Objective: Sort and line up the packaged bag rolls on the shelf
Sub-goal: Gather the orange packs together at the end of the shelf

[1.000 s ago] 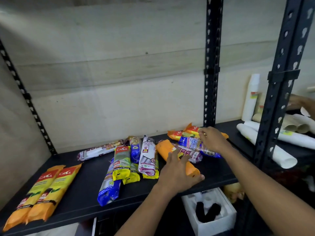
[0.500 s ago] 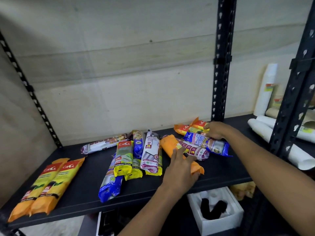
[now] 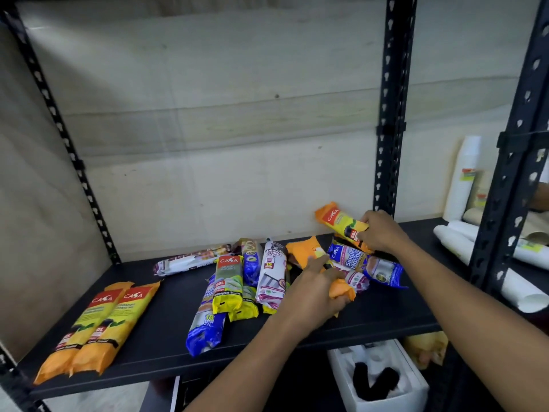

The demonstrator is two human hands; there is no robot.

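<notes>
Packaged bag rolls lie on a black shelf (image 3: 166,349). Two orange and yellow rolls (image 3: 98,325) sit side by side at the left. A mixed heap of blue, yellow and white rolls (image 3: 237,286) fills the middle. My right hand (image 3: 381,231) holds an orange roll (image 3: 341,223) lifted and tilted above the shelf's back right. My left hand (image 3: 315,292) grips another orange roll (image 3: 306,249) lying on the shelf. A blue "Singlet Handle" pack (image 3: 347,255) and a white-purple roll (image 3: 355,278) lie between my hands.
Black perforated uprights stand at the back (image 3: 389,114) and at the right front (image 3: 517,144). White paper rolls (image 3: 454,242) and a cup stack (image 3: 466,173) fill the neighbouring shelf bay. A white foam box (image 3: 383,379) sits below. A white-purple roll (image 3: 190,260) lies near the wall.
My right hand has lifted an orange roll off the pile at the back right. My left hand has closed around the other orange roll.
</notes>
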